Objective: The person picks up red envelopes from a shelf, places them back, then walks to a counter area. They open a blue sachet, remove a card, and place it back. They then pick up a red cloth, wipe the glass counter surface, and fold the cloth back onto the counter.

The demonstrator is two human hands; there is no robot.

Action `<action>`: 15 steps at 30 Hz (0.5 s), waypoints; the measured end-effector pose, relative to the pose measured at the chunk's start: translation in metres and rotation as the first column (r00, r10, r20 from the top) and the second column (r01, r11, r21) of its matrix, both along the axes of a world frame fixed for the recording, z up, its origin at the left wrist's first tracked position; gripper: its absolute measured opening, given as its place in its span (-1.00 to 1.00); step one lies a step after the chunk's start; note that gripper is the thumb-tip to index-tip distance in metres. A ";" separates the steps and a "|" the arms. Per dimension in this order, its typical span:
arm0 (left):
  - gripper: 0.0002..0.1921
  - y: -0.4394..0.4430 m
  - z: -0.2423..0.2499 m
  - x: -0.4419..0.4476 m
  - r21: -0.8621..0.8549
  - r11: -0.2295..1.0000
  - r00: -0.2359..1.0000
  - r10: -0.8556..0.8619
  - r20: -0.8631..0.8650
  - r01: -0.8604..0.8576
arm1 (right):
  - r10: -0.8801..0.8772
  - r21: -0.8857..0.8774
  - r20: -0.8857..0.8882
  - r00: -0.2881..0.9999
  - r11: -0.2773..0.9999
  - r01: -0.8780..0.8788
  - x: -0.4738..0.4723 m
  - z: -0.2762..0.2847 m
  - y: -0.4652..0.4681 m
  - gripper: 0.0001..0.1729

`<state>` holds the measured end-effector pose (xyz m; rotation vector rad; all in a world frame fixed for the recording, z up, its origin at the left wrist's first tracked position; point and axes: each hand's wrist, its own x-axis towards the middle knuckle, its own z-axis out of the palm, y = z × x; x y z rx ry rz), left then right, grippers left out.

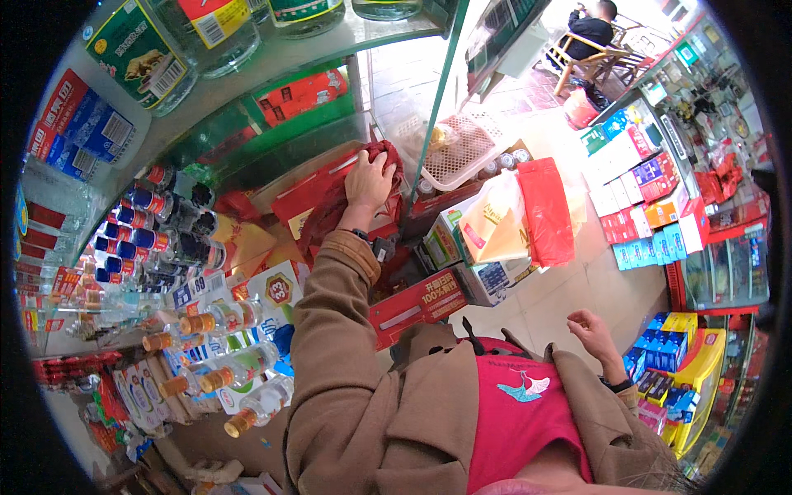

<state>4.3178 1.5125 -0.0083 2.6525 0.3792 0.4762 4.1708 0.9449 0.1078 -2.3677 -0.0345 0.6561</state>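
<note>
My left hand (369, 184) reaches forward, fingers bent over a bunched dark red cloth (385, 154). Part of that cloth hangs down beneath my palm and wrist. Behind the hand stands an open red box (303, 197) beside a glass panel (440, 102). My right hand (593, 337) hangs in the air to the right of my body. Its fingers are loosely curled and nothing is in them. Nearest below it lies the tiled floor (619, 297), with a yellow display rack (699, 365) farther right.
Glass shelves carry large clear bottles (213, 37) above and several smaller gold-capped bottles (260, 402) at my left. A pink plastic basket (461, 145) sits ahead, near a red plastic bag (546, 210) on cartons. Small boxes (643, 185) line a counter. Outside, a person (591, 31) sits.
</note>
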 end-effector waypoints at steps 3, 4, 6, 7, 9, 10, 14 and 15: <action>-0.57 0.001 -0.005 0.008 -0.343 0.939 0.972 0.046 0.232 0.038 | 0.015 -0.019 -0.045 0.999 1.000 -0.016 -0.022 0.007 0.010 -0.73; -0.56 0.001 -0.003 0.013 -0.492 0.869 0.958 0.087 0.272 0.061 | 0.007 -0.002 -0.040 0.999 1.000 -0.007 -0.027 0.012 0.011 -0.73; -0.53 -0.007 0.010 0.021 -0.715 0.683 0.886 0.226 0.405 0.152 | -0.017 -0.019 -0.050 0.999 1.000 0.016 -0.036 0.019 0.012 -0.72; -0.53 -0.017 0.022 0.025 -0.807 0.575 0.881 0.306 0.361 0.131 | -0.018 -0.018 -0.039 0.999 1.000 0.017 -0.038 0.023 0.013 -0.72; -0.58 -0.036 0.046 0.025 -0.897 0.345 0.826 0.393 0.405 0.276 | -0.038 -0.053 -0.020 0.999 0.998 0.037 -0.041 0.030 0.011 -0.72; -0.59 -0.043 0.057 0.025 -0.870 0.276 0.789 0.374 0.488 0.408 | -0.046 -0.064 -0.015 0.999 0.997 0.045 -0.043 0.033 0.009 -0.72; -0.74 -0.058 0.070 0.018 -0.672 0.618 0.667 0.302 0.682 0.407 | -0.063 -0.111 -0.007 0.998 0.992 0.062 -0.044 0.034 0.004 -0.72; -0.78 -0.058 0.065 0.016 -0.603 0.695 0.635 0.271 0.723 0.391 | -0.085 -0.126 -0.014 0.996 0.989 0.083 -0.042 0.032 0.004 -0.72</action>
